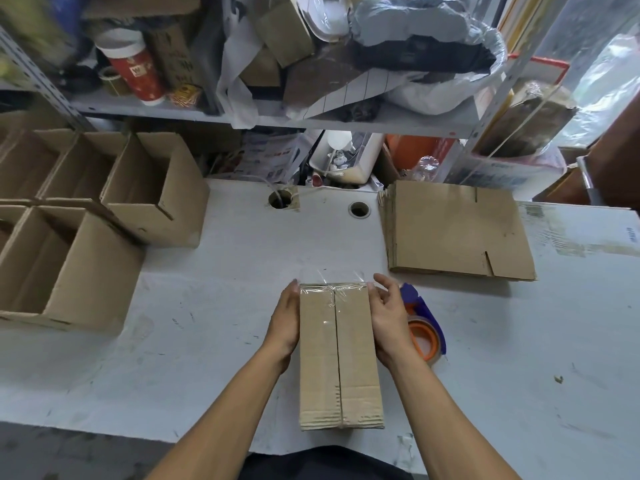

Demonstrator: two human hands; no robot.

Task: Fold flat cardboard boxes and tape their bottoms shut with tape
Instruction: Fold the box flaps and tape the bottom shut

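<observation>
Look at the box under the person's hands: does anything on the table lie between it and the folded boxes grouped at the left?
Nothing visible does. The taped box, flanked by the left hand and right hand, is separated from the finished boxes only by bare table. The tape dispenser sits on the opposite side.

Taped box (341,355) centre on table (207,341); tape dispenser (424,327) just right; flat stack (457,230) behind-right; open boxes (104,220) left.

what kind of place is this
Probably a small packing or storeroom workspace. A stack of flat cardboard waits on the white table, assembled open boxes stand at the left, and a tape dispenser lies beside the box being sealed, below cluttered metal shelves.
</observation>
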